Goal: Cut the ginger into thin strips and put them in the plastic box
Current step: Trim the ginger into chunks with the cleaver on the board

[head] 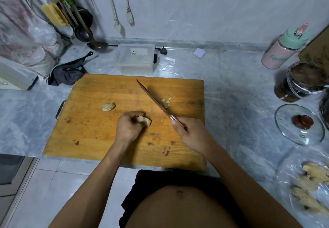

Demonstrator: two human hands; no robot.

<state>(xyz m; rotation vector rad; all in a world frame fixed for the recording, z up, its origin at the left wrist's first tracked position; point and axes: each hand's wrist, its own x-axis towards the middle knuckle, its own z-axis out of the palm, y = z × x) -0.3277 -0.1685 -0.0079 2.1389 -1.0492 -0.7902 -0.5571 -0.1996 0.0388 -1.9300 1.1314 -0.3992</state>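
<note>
Marble desk (231, 78), wooden cutting board (110, 138) centred. My left hand (128, 129) pinches ginger piece (144, 120) to steady it; right hand (192, 135) grips knife (154, 101), blade prob. lifted, w/ plastic box (135, 58) waiting behind.

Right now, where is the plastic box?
The plastic box sits on the counter just beyond the cutting board's far edge, near the wall, right of the dark cloth.
</note>
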